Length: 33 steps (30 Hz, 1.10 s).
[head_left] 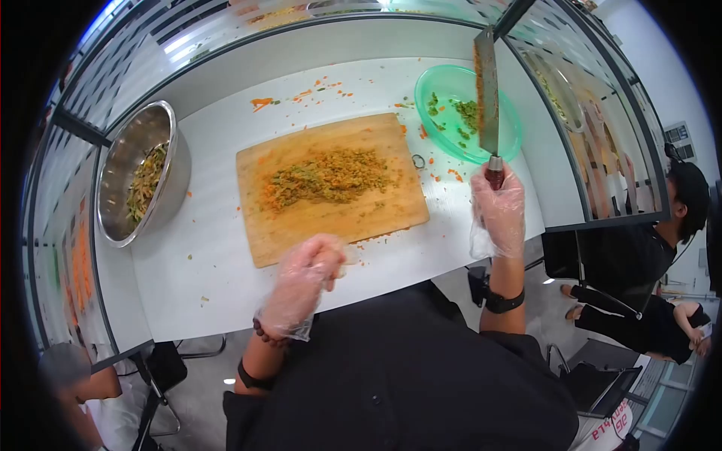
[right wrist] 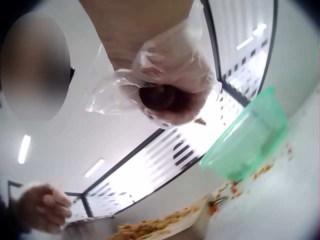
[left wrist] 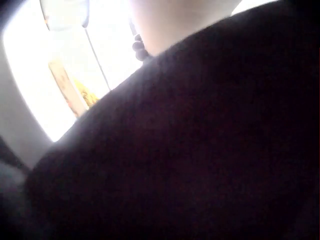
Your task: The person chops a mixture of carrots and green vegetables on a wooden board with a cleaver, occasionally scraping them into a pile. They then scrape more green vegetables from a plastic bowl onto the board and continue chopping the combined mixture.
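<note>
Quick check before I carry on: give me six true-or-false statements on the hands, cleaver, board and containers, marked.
1. The right hand grips the cleaver. True.
2. The chopped pile lies on the board. True.
3. The cleaver rests on the board. False: it is held up, off the board.
4. The green basin holds chopped bits. True.
5. The metal bowl stands right of the board. False: the metal bowl stands left of it.
6. The left hand is bare. False: it wears a clear glove.

Head cam faces down, R wrist's up, sharing R hand point(head_left: 500, 207).
</note>
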Tool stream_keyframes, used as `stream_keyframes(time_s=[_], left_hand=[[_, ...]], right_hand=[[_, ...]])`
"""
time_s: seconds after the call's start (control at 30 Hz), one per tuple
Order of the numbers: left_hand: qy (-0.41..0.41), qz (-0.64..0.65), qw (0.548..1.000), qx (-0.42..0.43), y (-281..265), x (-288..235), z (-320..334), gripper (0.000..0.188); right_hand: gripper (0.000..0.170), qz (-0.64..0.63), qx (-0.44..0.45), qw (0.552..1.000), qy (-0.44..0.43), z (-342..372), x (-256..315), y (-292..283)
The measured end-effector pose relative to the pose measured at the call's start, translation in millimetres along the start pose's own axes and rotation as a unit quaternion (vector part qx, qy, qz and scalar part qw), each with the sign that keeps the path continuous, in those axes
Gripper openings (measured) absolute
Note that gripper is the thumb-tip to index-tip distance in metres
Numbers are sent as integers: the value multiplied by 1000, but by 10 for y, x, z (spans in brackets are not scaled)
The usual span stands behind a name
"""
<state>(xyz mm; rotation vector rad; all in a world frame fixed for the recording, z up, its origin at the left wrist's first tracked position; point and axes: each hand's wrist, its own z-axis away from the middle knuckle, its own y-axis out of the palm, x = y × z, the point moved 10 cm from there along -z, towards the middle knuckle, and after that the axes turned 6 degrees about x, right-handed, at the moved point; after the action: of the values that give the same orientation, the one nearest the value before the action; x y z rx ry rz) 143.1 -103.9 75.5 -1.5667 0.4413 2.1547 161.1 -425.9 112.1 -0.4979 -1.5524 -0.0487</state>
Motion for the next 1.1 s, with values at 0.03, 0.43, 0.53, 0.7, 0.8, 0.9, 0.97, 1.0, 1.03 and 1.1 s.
stream_keyframes(time_s=[0.03, 0.43, 0.53, 0.7, 0.8, 0.9, 0.97, 1.0, 1.03, 1.1], left_hand=[[23, 7, 999, 34, 138, -105, -99, 20], [-109, 273, 945, 145, 1347, -353, -2128, 55], [-130, 315, 932, 121, 1384, -266, -2464, 49], [180, -381, 903, 84, 1406, -354, -2805, 46], [122, -303, 945, 4, 1369, -639, -2275, 38], [34, 52, 997, -36, 1299, -435, -2071, 28], [-29, 290, 954, -64, 1308, -231, -1990, 22], [-24, 298, 951, -75, 1282, -231, -1977, 21], [-21, 306, 948, -86, 1255, -216, -1954, 20], [-24, 313, 944, -99, 1215, -199, -1911, 17]], right_hand=[[11, 78, -18, 997, -23, -47, -7, -164], [16, 451, -27, 889, -76, 52, 87, -504], [15, 453, -37, 888, -73, 70, 68, -612], [19, 487, -55, 869, -68, 64, 27, -656], [20, 491, -43, 868, -65, 33, -101, -678], [20, 523, -25, 850, -54, 31, -140, -661], [13, 553, -7, 832, -50, 49, -143, -630], [11, 568, 2, 822, -49, 48, -146, -612], [12, 575, 4, 816, -60, 60, -133, -595], [13, 590, 8, 803, -83, 80, -104, -561]])
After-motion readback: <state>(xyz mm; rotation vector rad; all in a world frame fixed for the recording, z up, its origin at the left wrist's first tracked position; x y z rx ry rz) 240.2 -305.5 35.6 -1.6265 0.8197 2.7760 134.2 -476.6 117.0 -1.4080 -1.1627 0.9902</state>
